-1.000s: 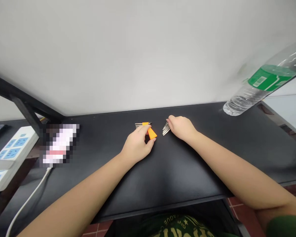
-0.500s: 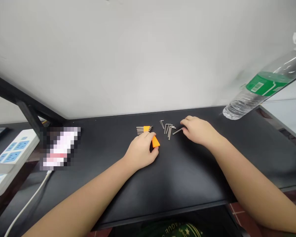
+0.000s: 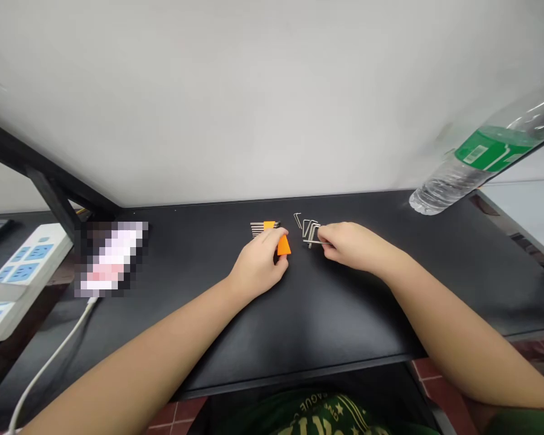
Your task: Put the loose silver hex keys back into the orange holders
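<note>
An orange holder [image 3: 283, 246] is pinched by the fingers of the left hand [image 3: 257, 261] at the black desk [image 3: 335, 326]. A hex key [image 3: 318, 243] is pinched by the right hand [image 3: 356, 244], its free end pointed left. Loose hex keys [image 3: 311, 226] are spread between the hands. Thin metal rods [image 3: 256, 228] are seen sticking out of an orange piece [image 3: 269, 225] just behind the left hand.

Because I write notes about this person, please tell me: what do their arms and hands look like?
The left hand and right hand are ungloved, with no ring or watch visible. Both forearms are bare. A green sleeve shows at the lower right; no left sleeve is in view. The green shirt has yellowish lettering and a star.
</note>
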